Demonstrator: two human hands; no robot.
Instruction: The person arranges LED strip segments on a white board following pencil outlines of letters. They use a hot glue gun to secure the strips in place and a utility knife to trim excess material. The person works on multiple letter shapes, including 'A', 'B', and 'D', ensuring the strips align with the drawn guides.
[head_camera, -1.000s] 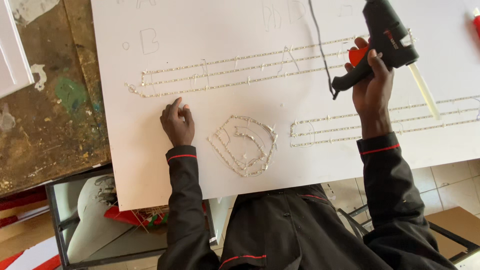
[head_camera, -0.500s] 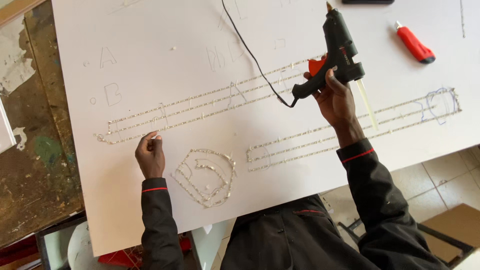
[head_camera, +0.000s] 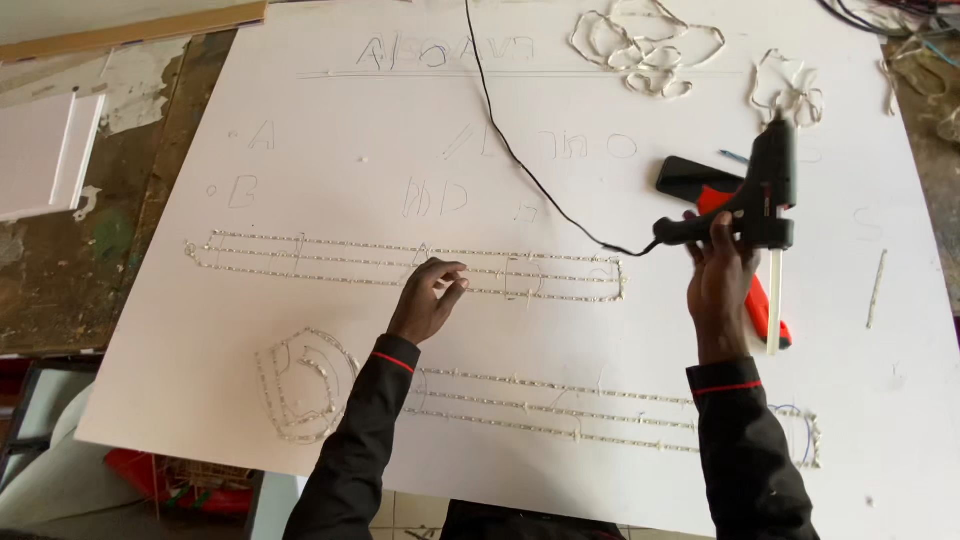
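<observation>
The right hand (head_camera: 722, 290) is closed around the grip of a black glue gun (head_camera: 765, 190), nozzle pointing away from the person, held above the white board (head_camera: 300, 140); a glue stick (head_camera: 773, 300) projects from its rear; its black cord (head_camera: 520, 160) runs off the top edge. A red-and-black tool (head_camera: 715, 190) lies partly hidden behind gun and hand. The left hand (head_camera: 428, 300) rests on the upper bead strip (head_camera: 300, 262), fingers loosely curled, holding nothing discernible. Pencilled marks on the board are too faint to make out.
</observation>
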